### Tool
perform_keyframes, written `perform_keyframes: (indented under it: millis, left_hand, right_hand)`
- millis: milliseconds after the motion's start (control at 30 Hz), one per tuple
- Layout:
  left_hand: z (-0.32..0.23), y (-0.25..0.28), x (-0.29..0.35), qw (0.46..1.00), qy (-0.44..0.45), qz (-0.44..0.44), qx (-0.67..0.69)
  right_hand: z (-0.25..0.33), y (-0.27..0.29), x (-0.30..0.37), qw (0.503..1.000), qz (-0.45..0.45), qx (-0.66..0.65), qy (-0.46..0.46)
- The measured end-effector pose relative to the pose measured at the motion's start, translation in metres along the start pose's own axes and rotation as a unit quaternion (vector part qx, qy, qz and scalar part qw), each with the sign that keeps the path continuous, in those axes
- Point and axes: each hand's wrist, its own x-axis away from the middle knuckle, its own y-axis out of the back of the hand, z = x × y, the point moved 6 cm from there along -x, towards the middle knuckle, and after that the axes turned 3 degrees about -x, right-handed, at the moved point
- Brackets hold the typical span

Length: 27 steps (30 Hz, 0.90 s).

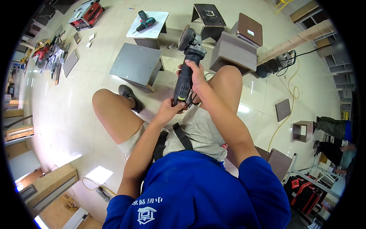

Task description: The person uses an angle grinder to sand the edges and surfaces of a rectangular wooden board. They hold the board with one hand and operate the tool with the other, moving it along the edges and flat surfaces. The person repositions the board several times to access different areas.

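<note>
An angle grinder (185, 76) with a black body, a grey metal head and a round disc (186, 38) is held over my lap, disc end pointing away from me. My right hand (195, 72) wraps round its body just below the metal head. At the tail end, my left hand (169, 111) grips the casing beside a small yellow-green patch, fingers partly under it. A dark cord hangs by the tail near my right thigh. Whether the disc is spinning cannot be told.
Ahead stand a grey stool (137, 63), a white stool (149, 23) bearing a cordless drill (144, 23), a black stool (209, 17) and brown-grey boxes (234, 49). A ribbed hose (295, 41) runs to the right. A yellow cable (284, 120) crosses the floor. People stand far right.
</note>
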Motion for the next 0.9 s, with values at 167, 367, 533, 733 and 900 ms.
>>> perform_keyframes:
  millis: [167,367,533,733,900]
  left_hand:
    - [0.003,0.011,-0.009,1.000,-0.016,-0.016,0.016]
    - [0.006,0.015,-0.012,0.997,0.014,-0.064,0.030]
    - [0.024,0.020,-0.015,0.993,0.015,-0.086,0.082]
    - [0.013,0.017,-0.018,0.991,0.035,-0.074,0.110]
    - [0.014,0.027,-0.020,0.986,0.033,-0.092,0.133]
  right_hand:
    - [0.001,0.002,-0.011,0.999,-0.026,-0.027,0.018]
    - [-0.004,0.015,-0.023,0.997,-0.052,-0.048,0.017]
    - [-0.016,0.007,-0.025,0.994,-0.074,-0.049,0.064]
    - [-0.005,0.000,-0.025,0.992,-0.059,-0.057,0.095]
    - [-0.007,-0.008,-0.029,0.993,-0.063,-0.042,0.090]
